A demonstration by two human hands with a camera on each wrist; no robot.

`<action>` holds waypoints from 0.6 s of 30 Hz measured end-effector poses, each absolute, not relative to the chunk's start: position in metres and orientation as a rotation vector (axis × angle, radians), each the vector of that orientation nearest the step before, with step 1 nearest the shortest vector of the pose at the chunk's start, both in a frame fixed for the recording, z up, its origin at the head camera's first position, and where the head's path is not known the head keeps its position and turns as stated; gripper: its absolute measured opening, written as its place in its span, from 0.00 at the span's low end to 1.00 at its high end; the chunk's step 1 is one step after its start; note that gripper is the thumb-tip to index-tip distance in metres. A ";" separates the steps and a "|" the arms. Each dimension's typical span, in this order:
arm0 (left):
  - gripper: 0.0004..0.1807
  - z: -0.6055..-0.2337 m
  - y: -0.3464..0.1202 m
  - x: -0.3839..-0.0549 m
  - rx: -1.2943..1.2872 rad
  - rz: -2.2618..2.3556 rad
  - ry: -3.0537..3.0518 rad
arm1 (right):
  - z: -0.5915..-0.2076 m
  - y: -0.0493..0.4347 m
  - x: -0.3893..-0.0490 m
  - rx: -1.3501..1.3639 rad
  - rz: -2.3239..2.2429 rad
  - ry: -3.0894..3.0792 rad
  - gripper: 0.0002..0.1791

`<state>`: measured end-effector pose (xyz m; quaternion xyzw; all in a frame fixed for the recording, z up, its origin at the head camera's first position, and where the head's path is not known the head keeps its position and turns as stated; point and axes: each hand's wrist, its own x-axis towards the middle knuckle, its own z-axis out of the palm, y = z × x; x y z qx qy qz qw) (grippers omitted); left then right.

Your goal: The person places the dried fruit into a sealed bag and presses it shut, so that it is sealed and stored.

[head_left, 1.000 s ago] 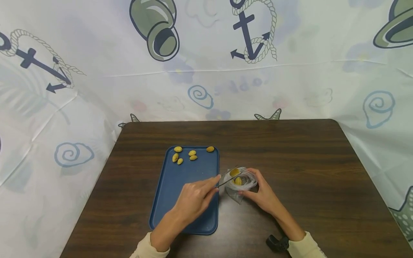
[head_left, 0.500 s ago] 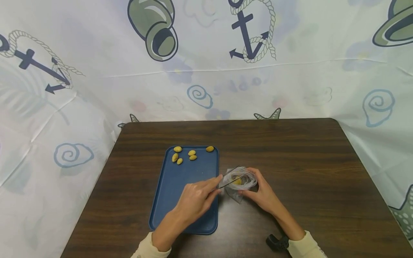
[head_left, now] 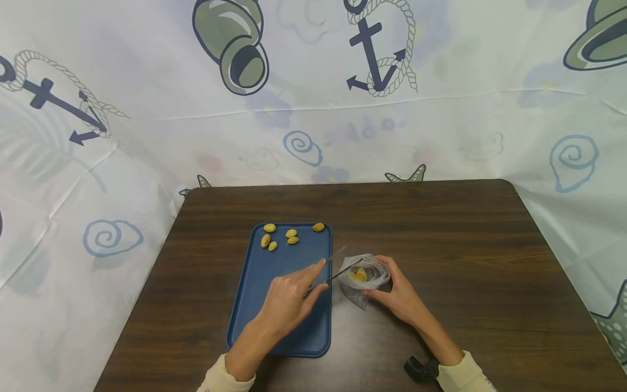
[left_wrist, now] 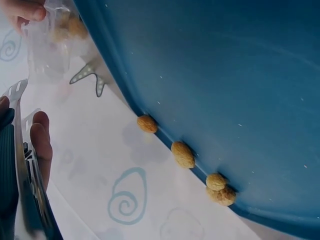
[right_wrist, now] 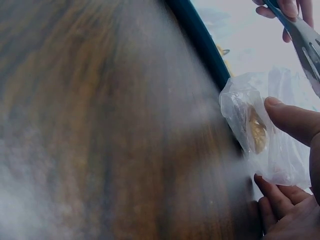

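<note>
Head view | left hand [head_left: 289, 296]: grip pinches spread tongs [right_wrist: 303, 39] | right hand [head_left: 399, 296]: grip pinches plastic bag [head_left: 354, 294] | yellowish nuts [head_left: 359, 274] show inside; six lie on blue tray [head_left: 266, 272]

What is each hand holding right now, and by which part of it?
The left hand holds metal tongs by their teal handles.
The right hand holds a clear plastic bag by its sides, near the open mouth.
</note>
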<state>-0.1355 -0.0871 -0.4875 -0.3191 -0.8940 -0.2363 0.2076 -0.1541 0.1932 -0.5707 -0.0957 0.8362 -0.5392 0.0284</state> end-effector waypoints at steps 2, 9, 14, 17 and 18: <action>0.28 -0.488 -0.088 -0.137 -0.871 -0.666 -2.496 | -0.571 0.193 -0.154 -0.290 -1.657 2.584 0.43; 0.28 -0.489 -0.091 -0.140 -0.849 -0.665 -2.507 | -0.571 0.193 -0.155 -0.279 -1.641 2.587 0.43; 0.29 -0.489 -0.093 -0.141 -0.835 -0.655 -2.495 | -0.571 0.194 -0.154 -0.281 -1.647 2.577 0.43; 0.29 -0.488 -0.095 -0.143 -0.826 -0.643 -2.485 | -0.571 0.194 -0.154 -0.282 -1.650 2.572 0.43; 0.29 -0.489 -0.095 -0.144 -0.823 -0.637 -2.481 | -0.571 0.194 -0.154 -0.282 -1.650 2.572 0.43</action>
